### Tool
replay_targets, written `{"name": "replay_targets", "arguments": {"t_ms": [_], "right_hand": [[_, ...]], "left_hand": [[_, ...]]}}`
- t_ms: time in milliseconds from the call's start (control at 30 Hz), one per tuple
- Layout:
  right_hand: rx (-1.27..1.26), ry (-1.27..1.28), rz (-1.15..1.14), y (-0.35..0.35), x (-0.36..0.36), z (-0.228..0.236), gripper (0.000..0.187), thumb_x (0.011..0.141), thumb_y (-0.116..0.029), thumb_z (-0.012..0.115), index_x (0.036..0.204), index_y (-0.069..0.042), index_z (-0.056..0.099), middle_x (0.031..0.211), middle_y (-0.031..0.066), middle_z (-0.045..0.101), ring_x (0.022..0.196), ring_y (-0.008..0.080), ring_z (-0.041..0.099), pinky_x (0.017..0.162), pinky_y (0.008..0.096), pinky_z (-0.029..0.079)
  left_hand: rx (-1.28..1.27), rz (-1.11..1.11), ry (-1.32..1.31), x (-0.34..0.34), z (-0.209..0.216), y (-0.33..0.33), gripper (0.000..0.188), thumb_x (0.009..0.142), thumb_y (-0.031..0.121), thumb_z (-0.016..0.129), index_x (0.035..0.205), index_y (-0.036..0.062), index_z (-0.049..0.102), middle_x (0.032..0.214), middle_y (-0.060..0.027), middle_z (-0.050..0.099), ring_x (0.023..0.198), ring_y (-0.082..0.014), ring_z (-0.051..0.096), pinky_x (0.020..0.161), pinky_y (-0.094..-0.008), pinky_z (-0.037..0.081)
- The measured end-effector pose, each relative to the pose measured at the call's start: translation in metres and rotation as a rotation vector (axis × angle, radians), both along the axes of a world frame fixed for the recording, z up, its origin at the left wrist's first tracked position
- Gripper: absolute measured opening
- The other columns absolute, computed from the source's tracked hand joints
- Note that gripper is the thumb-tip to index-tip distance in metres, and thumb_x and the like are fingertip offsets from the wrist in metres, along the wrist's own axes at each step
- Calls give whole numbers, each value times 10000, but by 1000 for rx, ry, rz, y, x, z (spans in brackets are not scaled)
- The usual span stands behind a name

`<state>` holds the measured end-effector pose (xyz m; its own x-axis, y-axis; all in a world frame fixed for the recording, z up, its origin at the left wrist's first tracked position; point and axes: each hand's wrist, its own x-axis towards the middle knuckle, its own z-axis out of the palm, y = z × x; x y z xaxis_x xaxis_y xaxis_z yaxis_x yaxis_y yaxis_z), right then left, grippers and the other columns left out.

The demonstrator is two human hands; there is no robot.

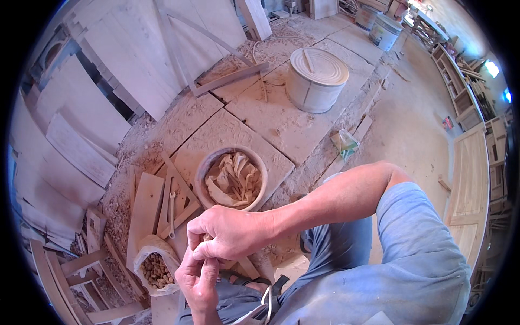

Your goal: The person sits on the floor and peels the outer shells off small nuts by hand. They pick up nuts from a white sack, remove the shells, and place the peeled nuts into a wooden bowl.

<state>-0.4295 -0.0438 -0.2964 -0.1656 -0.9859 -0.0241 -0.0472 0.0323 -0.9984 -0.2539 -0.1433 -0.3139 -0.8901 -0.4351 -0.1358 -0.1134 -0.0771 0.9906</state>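
Observation:
My right hand (233, 234) is closed, its thumb and curled fingers pinched together above my left hand (199, 281). A small brownish bit (206, 237) shows between the right fingers, too hidden to name. The left hand is closed as well, thumb and fingers raised against the right hand; what it holds, if anything, is covered. Close by on the left stands an open white bag (146, 250) of small brown lumps (157, 271), which look like nuts. Just beyond my hands is a round tub (201, 181) with crumpled pale wrapping (234, 179) inside.
A wrench (171, 214) lies on boards (145, 205) left of the tub. Farther off stands a lidded drum (314, 92) with a stick on top. White panels (130, 49) lean at the left, wooden frames (89, 276) below them. A green-and-clear packet (345, 144) lies on the dusty floor.

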Motion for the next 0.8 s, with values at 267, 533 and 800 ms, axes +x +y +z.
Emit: {"name": "replay_targets", "arguments": {"t_ms": [267,533,800], "right_hand": [[-9,-198,22,-1,-1,-7,163,900,-78,668,900,85,663,730,126,696,638,170,683,537,305,523],[-43,-119,72,-2,-2,-5,170,899,-103,684,947,60,685,849,139,717,783,184,691,682,322,554],[74,-176,75,1,0,0,195,914,-128,695,971,54,654,872,127,707,842,166,668,751,328,537]], "left_hand": [[-260,-19,-28,-4,1,11,346,1064,263,483,1031,-45,638,887,-61,653,784,-126,585,707,-269,452],[-448,32,-115,-1,8,14,321,1005,242,515,950,-49,640,762,-76,629,706,-132,570,643,-283,451],[-356,86,19,0,-6,18,319,1015,239,502,890,-25,632,682,-23,584,619,-95,518,558,-255,392]]}}
